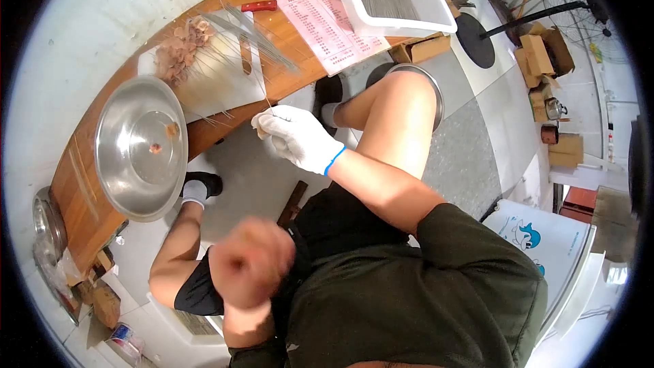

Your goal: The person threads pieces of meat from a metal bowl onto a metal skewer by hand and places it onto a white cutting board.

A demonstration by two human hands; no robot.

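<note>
My right hand (296, 138) wears a white glove with a blue cuff and hovers just off the edge of the wooden table (82, 191). It grips a pale piece of meat (259, 125) and a thin metal skewer (266, 100) that points toward the table. My left hand (251, 262) is bare, curled into a fist and blurred, close to the camera above my lap; nothing shows in it. A steel bowl (129, 163) with a few meat bits stands on the table left of the gloved hand.
A white cutting board (218, 85) carries a pile of meat pieces (180, 48) and loose skewers (252, 34). A red-handled knife (259, 5), a pink printed sheet (334, 24) and a white tray (409, 17) lie farther along. Cardboard boxes (538, 54) and a fan (586, 0) stand on the floor.
</note>
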